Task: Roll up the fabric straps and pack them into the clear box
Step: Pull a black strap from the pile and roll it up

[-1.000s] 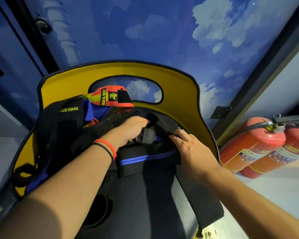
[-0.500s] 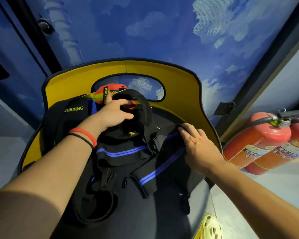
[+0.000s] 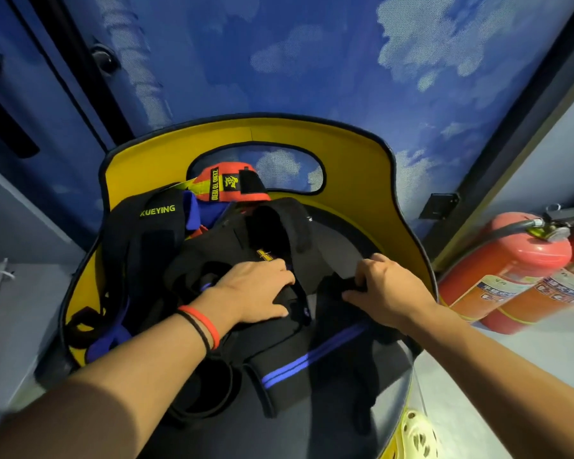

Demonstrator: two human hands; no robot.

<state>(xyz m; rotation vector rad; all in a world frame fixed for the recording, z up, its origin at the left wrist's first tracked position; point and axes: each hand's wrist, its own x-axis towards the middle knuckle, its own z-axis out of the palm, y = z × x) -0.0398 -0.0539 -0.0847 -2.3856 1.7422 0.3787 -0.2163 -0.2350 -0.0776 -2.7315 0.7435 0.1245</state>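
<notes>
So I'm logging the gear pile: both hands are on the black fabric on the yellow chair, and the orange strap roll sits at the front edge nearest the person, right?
Not quite. The head view shows the left hand and right hand on the black fabric on the yellow chair, but the orange strap roll sits at the back, by the backrest opening.

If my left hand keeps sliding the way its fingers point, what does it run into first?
Probably the right hand: the left hand lies on the black fabric straps, fingers pointing right toward it. Depth is unclear.
</notes>
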